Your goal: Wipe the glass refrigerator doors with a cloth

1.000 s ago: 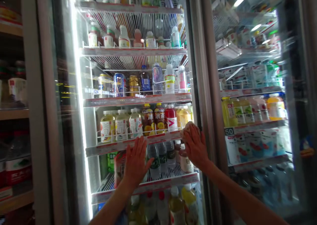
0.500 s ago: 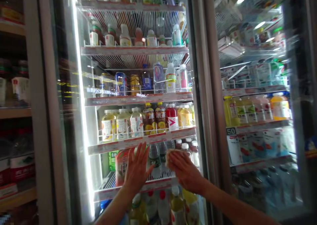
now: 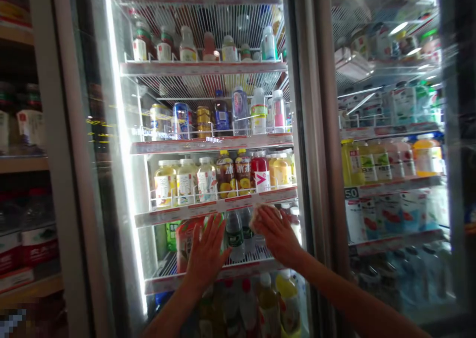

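My left hand (image 3: 207, 251) lies against the glass door of a lit drinks fridge, fingers spread and pointing up, with nothing in it. To its right, my right hand (image 3: 278, 236) presses a pale, crumpled cloth (image 3: 257, 221) to the same glass. Much of the cloth is hidden under the fingers. Behind the glass, a clear bottle with a green label (image 3: 235, 238) shows between the two hands. A red package (image 3: 184, 244) is partly covered by my left hand.
A metal door frame (image 3: 316, 130) runs upright right of my hands, with another glass-fronted section of drinks beyond it. Shelves hold several bottles and cans, including a red bottle (image 3: 260, 172). At far left stands an open wooden shelf (image 3: 24, 164) with bottles.
My right hand has slid a little upward over the glass with the cloth. My left hand stays nearly in place. The whole view has shifted slightly.
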The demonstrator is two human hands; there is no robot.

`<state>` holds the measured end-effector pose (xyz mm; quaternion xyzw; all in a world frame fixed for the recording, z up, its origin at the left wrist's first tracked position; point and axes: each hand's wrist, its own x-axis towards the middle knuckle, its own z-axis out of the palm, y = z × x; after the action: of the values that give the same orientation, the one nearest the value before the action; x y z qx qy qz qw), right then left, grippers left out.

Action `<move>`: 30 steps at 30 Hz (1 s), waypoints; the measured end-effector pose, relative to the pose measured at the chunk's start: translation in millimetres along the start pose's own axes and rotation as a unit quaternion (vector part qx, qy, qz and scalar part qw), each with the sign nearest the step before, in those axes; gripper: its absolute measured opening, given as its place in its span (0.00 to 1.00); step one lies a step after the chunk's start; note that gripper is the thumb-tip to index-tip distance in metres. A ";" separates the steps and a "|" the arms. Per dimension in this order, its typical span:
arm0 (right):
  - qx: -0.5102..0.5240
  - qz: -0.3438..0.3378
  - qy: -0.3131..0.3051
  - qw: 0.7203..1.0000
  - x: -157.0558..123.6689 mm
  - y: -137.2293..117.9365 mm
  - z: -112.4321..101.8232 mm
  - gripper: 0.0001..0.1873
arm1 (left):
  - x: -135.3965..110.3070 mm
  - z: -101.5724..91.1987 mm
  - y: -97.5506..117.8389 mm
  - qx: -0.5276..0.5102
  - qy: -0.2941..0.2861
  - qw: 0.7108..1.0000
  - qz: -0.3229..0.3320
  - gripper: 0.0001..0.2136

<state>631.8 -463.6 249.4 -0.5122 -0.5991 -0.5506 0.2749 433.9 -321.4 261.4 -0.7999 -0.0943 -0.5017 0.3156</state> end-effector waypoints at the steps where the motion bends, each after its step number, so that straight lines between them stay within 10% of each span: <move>1: -0.007 0.030 0.011 0.999 5.2 1.4 1.4 0.22 | -1.1 0.3 0.0 0.000 0.003 1.000 0.000 0.32; 8: 0.023 -0.078 -0.014 0.997 11.0 -11.3 9.8 0.23 | -8.2 0.4 -4.1 0.008 0.011 1.000 -0.002 0.31; 13: -0.010 0.036 0.016 0.999 22.4 -5.6 9.8 0.24 | -10.8 -3.7 -10.4 0.016 0.005 1.000 -0.007 0.33; 18: 0.022 -0.075 -0.003 0.997 19.8 -16.6 14.7 0.22 | -14.8 -5.4 -14.8 0.010 -0.003 1.000 -0.014 0.33; 23: 0.010 0.012 0.023 1.000 34.5 -26.8 20.8 0.23 | -15.4 -7.2 -18.9 0.017 0.002 0.999 -0.027 0.30; 30: 0.033 -0.045 0.004 0.998 44.4 -44.5 30.8 0.23 | -19.9 -17.3 -38.9 0.071 -0.001 0.997 -0.022 0.30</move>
<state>583.9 -415.0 264.8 -0.4732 -0.6381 -0.5444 0.2693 393.4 -298.0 265.3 -0.7737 -0.1472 -0.5001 0.3601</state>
